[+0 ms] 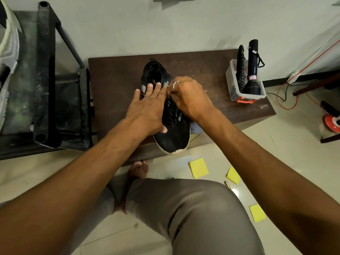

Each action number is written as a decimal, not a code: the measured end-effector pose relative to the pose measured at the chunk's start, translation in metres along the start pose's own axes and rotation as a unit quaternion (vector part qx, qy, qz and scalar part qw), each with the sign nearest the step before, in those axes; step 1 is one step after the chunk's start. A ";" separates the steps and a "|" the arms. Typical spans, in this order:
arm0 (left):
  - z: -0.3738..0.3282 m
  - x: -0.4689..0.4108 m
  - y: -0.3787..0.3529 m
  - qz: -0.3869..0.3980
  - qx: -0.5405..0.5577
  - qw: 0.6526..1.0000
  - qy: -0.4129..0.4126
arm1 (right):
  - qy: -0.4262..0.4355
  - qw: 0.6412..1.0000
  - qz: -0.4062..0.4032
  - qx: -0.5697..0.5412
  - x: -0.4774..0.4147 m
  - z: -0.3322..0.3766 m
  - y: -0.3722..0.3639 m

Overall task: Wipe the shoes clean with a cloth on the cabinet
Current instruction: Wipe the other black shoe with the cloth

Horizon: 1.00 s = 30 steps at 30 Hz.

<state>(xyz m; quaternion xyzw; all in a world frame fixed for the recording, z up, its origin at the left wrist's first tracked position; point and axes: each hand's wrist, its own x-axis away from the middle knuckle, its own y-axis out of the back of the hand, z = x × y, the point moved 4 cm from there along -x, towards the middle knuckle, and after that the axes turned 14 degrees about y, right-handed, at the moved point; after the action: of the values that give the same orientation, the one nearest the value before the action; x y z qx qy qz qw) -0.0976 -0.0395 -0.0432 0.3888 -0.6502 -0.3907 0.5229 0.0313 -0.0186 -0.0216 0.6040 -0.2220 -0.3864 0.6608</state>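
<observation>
A black sneaker (173, 137) with grey stripes and a white sole lies on the low brown cabinet (114, 78), its toe over the near edge. My left hand (147, 109) rests flat on the shoe's left side with straight fingers, thumb under near the toe. My right hand (189, 98), wearing a ring, is curled over the shoe's right side by the laces, with a small pale scrap showing at its fingertips. Whether that scrap is the cloth I cannot tell; most of it is hidden by the fingers.
A clear plastic bin (237, 85) with a black torch (253, 70) and a remote stands at the cabinet's right end. A dark metal rack (47, 80) is to the left. Yellow notes (198, 168) lie on the tiled floor by my knee (193, 208). Orange cable (287, 103) runs on the right.
</observation>
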 end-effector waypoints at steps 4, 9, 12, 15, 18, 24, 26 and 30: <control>0.000 0.000 -0.001 -0.003 0.007 1.000 0.002 | -0.024 0.998 0.043 -0.042 0.021 -0.001 0.000; 0.000 0.000 -0.002 -0.002 0.001 1.000 -0.008 | -0.023 0.993 0.097 -0.063 0.055 0.007 -0.005; 0.000 0.000 -0.002 -0.003 -0.003 1.000 -0.016 | -0.012 0.998 0.056 -0.031 0.041 0.004 -0.006; 0.000 -0.001 -0.001 -0.002 0.003 1.000 -0.019 | -0.012 1.000 0.009 -0.018 0.014 -0.004 -0.004; 0.001 -0.001 -0.001 0.003 0.009 1.000 -0.024 | -0.020 0.999 -0.008 -0.033 0.005 -0.006 -0.003; 0.001 -0.003 -0.006 0.010 0.096 0.995 -0.021 | -0.109 0.985 -0.004 -0.137 0.047 0.007 -0.002; 0.000 -0.004 -0.012 -0.040 0.133 0.990 -0.013 | -0.126 0.979 0.019 -0.160 0.060 0.019 -0.002; 0.003 -0.004 -0.029 -0.156 0.103 0.982 -0.024 | -0.129 0.967 0.052 -0.212 0.077 0.043 -0.002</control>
<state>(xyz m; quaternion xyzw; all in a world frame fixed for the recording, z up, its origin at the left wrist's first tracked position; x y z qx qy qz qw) -0.0974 -0.0471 -0.0716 0.5276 -0.6307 -0.4079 0.3967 0.0442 -0.1055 -0.0299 0.3826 -0.2493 -0.4639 0.7591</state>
